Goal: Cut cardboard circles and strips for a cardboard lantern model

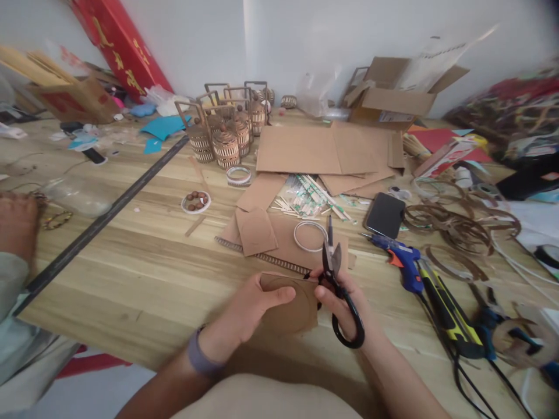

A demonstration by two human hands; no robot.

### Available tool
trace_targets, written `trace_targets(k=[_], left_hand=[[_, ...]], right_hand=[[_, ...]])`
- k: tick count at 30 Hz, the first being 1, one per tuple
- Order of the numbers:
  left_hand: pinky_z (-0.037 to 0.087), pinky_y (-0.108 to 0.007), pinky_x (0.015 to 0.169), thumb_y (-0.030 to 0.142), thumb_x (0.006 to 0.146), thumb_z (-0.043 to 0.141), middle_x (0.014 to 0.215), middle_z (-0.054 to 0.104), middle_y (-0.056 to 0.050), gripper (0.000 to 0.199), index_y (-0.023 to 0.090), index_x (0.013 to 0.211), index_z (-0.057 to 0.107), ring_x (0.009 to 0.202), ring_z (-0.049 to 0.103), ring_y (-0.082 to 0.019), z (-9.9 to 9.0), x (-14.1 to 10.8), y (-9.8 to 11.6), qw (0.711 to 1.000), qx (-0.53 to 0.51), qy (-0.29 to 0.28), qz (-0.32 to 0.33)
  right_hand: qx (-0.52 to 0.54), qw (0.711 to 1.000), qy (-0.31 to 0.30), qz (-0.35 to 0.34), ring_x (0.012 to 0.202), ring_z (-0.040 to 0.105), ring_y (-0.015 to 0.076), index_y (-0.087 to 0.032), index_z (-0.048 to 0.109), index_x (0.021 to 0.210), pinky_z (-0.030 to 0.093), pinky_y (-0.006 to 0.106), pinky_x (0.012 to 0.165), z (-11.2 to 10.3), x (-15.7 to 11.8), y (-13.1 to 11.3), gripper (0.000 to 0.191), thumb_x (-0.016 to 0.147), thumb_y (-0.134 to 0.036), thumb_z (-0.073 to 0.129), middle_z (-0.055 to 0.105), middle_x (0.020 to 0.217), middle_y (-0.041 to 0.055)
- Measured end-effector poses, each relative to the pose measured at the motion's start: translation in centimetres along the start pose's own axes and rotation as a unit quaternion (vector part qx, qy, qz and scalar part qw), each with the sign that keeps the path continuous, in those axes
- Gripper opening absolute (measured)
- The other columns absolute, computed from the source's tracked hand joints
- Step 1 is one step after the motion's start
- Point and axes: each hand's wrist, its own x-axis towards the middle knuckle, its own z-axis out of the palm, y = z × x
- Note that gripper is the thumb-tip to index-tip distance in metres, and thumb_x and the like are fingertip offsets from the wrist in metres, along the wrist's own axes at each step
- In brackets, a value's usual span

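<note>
My left hand (pixel 253 308) grips a small piece of cardboard (pixel 290 308), its thumb lying across the face, where a circle is drawn. Black-handled scissors (pixel 334 262) are in my right hand (pixel 343 302), blades parted and pointing away from me; those fingers also sit close to the cardboard's right edge. Just beyond lies a larger cardboard sheet (pixel 286 238) with a white ring (pixel 310 235) on it. Another cut piece (pixel 255 233) with a faint drawn circle rests at its left. A slatted strip (pixel 279 262) runs along the near side.
To the right lie a blue glue gun (pixel 404 262), a yellow-black utility knife (pixel 449 308) and brown coils (pixel 463 227). Small woven lanterns (pixel 227 145) stand at the back beside stacked cardboard (pixel 301 148). Another person's hand (pixel 17 227) rests at the left, beyond a long dark strip (pixel 109 218).
</note>
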Motion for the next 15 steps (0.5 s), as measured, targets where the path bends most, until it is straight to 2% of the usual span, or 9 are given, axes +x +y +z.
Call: trace_targets(k=[3,6,9,12,15], left_hand=[[0.052,-0.035,0.084,0.042,0.060,0.091,0.090,0.078,-0.008,0.043,0.015,0.090,0.075,0.089,0.070,-0.026,0.1,-0.1,0.7,0.998,-0.028,0.043,0.037],[0.052,-0.036,0.087,0.041,0.059,0.090,0.096,0.078,-0.008,0.042,0.017,0.090,0.073,0.099,0.070,-0.029,0.2,-0.3,1.6,0.992,-0.016,0.101,0.072],[0.053,-0.034,0.083,0.041,0.057,0.089,0.087,0.077,-0.004,0.041,0.019,0.086,0.071,0.091,0.071,-0.026,0.5,-0.5,2.2,0.988,0.003,0.137,0.067],[0.054,-0.031,0.075,0.041,0.053,0.090,0.078,0.075,0.000,0.042,0.020,0.083,0.069,0.078,0.070,-0.022,0.9,-0.5,2.4,0.987,0.008,0.154,0.046],[0.054,-0.030,0.072,0.041,0.050,0.091,0.075,0.073,0.001,0.044,0.020,0.081,0.069,0.074,0.068,-0.020,1.1,-0.2,2.2,0.986,0.002,0.162,0.036]], right_hand=[[-0.008,0.998,-0.009,-0.062,0.068,0.060,0.0185,-0.022,0.065,0.101,0.050,0.028,0.061,-0.6,-0.2,0.1,0.061,0.081,-0.079,0.062,0.067,0.081,0.0044],[-0.101,0.989,-0.018,-0.103,0.079,0.066,0.0228,-0.023,0.067,0.105,0.054,0.031,0.072,-1.2,-0.5,-0.1,0.063,0.077,-0.079,0.065,0.071,0.091,0.0068],[-0.169,0.978,-0.022,-0.122,0.086,0.069,0.0264,-0.023,0.068,0.109,0.056,0.033,0.077,-1.2,-0.7,-0.2,0.064,0.079,-0.079,0.063,0.072,0.095,0.0088],[-0.185,0.973,-0.022,-0.139,0.083,0.069,0.0255,-0.024,0.069,0.108,0.056,0.031,0.073,-1.0,-0.8,-0.5,0.067,0.079,-0.083,0.057,0.071,0.093,0.0084],[-0.195,0.970,-0.049,-0.140,0.080,0.070,0.0236,-0.023,0.070,0.107,0.056,0.028,0.068,-0.9,-0.7,-1.1,0.068,0.079,-0.083,0.055,0.071,0.091,0.0085]])
